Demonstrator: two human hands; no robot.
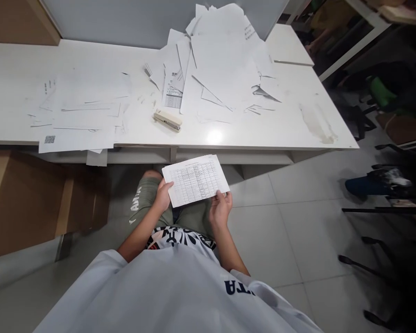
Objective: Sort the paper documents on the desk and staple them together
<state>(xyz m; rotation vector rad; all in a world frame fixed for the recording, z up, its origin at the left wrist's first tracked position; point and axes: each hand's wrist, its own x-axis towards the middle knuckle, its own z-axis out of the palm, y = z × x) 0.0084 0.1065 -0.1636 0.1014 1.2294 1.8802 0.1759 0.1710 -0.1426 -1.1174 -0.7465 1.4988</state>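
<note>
A sheaf of paper (196, 180) with a printed table on its top sheet is held above my lap, just in front of the desk edge. My left hand (163, 195) grips its left side, thumb on top. At the lower right corner my right hand (221, 208) pinches it between thumb and fingers. How many sheets are in it I cannot tell. On the desk beyond lies a cream stapler (167, 120). Behind the stapler spreads a large messy heap of papers (225, 60). Further left, a flatter spread of papers (79, 125) reaches over the front edge.
The white desk (294, 92) has an open shelf below its top. A brown cardboard box (24, 199) stands at the left beside my leg. Office chair parts (364, 263) are on the tiled floor (287, 231) at the right. A grey panel (125, 21) closes off the back.
</note>
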